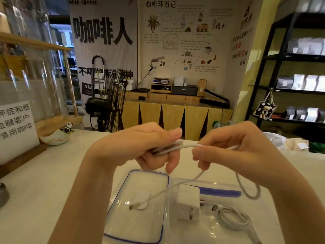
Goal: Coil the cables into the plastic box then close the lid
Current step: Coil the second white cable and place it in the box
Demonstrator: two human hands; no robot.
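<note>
White counter (52,182), smooth, pale. Clear lid (140,208) with blue rim flat near front edge, left of clear plastic box (219,189), the two touching. Far left: wooden-based sign (15,127) with printed text, white bowl (54,140) beside it holding panda figure (67,127). Far right: crumpled bags (284,141).

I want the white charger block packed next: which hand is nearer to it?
Right. The right hand is above the charger block and slightly to its right; the left hand is above it but further off to the left.
</note>
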